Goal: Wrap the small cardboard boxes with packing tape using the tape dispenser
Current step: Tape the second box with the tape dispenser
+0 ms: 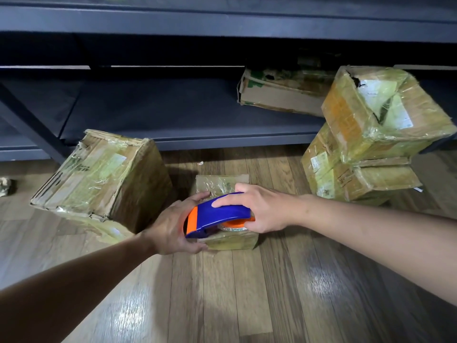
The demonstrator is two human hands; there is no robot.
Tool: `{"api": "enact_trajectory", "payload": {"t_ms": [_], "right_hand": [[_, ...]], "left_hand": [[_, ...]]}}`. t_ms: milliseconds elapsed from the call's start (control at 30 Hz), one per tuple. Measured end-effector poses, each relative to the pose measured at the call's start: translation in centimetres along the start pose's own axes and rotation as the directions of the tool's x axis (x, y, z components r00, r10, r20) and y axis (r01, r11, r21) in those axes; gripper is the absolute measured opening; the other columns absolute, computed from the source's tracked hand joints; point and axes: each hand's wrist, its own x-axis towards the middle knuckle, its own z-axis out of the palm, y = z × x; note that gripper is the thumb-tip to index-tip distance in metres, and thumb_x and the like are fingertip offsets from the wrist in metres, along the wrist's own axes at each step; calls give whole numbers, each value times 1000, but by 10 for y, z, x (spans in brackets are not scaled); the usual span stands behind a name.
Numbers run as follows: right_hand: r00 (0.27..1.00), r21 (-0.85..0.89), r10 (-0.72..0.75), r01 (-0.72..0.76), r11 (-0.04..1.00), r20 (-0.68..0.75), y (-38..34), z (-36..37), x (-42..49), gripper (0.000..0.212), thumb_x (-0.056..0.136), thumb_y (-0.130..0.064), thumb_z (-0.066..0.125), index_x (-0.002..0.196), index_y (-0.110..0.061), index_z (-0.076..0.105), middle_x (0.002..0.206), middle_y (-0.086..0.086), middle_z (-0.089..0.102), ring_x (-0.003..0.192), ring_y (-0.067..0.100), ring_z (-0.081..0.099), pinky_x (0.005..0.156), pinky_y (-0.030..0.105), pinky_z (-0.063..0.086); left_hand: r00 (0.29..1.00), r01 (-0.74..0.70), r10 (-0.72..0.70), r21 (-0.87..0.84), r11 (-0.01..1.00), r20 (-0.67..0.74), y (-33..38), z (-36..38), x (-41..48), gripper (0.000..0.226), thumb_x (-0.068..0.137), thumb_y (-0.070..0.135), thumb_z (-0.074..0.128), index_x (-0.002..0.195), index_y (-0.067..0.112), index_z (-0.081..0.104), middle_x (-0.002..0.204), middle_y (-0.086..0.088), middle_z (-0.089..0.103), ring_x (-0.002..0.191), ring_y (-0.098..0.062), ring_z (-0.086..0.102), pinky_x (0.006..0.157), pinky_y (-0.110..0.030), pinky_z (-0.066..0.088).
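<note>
A small, flat cardboard box [223,184], glossy with tape, lies on the wooden floor in the middle of the head view. On top of it sits a blue and orange tape dispenser [217,215] with a roll of tape inside. My right hand [262,209] grips the dispenser from the right, fingers curled over its blue top. My left hand [173,226] holds the box's left side, thumb and fingers wrapped around its edges. The dispenser and both hands hide much of the box.
A larger taped box [103,179] leans at the left. Two taped boxes [371,144] are stacked at the right. Another carton [279,92] lies on the low dark shelf [173,115] behind. A crumpled scrap [6,185] lies at the far left.
</note>
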Motion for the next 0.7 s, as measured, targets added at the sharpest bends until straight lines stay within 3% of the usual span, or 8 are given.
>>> {"api": "enact_trajectory", "payload": {"t_ms": [167, 267, 400, 467, 533, 567, 633, 700], "right_hand": [[1000, 14, -3, 3, 1000, -23, 5, -1, -4, 69, 93, -29, 70, 149, -43, 35, 107, -5, 42, 90, 8, 51, 69, 9, 38], [999, 18, 11, -10, 1000, -36, 16, -7, -12, 66, 93, -27, 68, 149, -43, 37, 106, -10, 42, 91, 3, 51, 69, 8, 39], [992, -20, 96, -97, 995, -83, 34, -13, -30, 66, 94, -29, 66, 149, -47, 35, 102, -8, 41, 84, 9, 52, 70, 21, 46], [992, -17, 91, -93, 996, -88, 32, -10, -31, 66, 95, -28, 65, 150, -47, 34, 103, -8, 40, 85, 9, 51, 70, 21, 47], [991, -33, 69, -73, 997, -113, 34, -9, -26, 65, 96, -28, 64, 151, -45, 35, 99, -13, 36, 83, 4, 48, 69, 16, 42], [989, -40, 68, -74, 996, -130, 37, -9, -24, 64, 97, -27, 64, 151, -45, 35, 97, -16, 33, 82, 1, 47, 68, 14, 40], [985, -49, 88, -96, 994, -148, 42, -7, -23, 65, 98, -24, 62, 152, -45, 33, 98, -14, 33, 84, 1, 46, 66, 12, 38], [984, -37, 103, -109, 993, -148, 46, -1, -26, 67, 99, -21, 61, 153, -47, 29, 104, -5, 36, 91, 10, 50, 68, 13, 42]], "left_hand": [[1000, 21, -21, 4, 1000, -13, -2, 0, -1, 114, 67, 67, 85, 157, 49, 17, 151, 22, 40, 131, -5, 46, 107, -34, 49], [1000, -7, 8, 39, 999, -25, -3, -2, -3, 105, 68, 67, 82, 155, 40, 31, 159, 30, 30, 131, -2, 44, 106, -31, 45], [998, 5, 2, 105, 994, -69, -9, -9, -9, 104, 68, 69, 79, 154, 30, 36, 162, 36, 17, 119, 7, 42, 84, -13, 40], [998, 1, 8, 138, 990, -65, -9, -12, -8, 105, 68, 69, 79, 155, 30, 35, 163, 35, 16, 118, 10, 39, 81, -9, 38], [998, -19, 28, 163, 986, -54, -6, -14, -3, 107, 68, 66, 79, 156, 33, 30, 162, 33, 18, 123, 8, 34, 91, -15, 43], [999, -14, 21, 173, 985, -39, -3, -16, -1, 109, 68, 64, 80, 158, 34, 26, 161, 31, 21, 132, 1, 31, 101, -25, 45], [999, 39, -41, 230, 973, 4, 5, -21, 3, 113, 69, 64, 80, 160, 32, 20, 162, 26, 23, 148, -15, 17, 119, -44, 31], [998, 51, -62, 386, 921, 16, 18, -25, 7, 115, 69, 81, 67, 161, 30, 20, 167, 18, 17, 155, -23, 6, 125, -54, 11]]}}
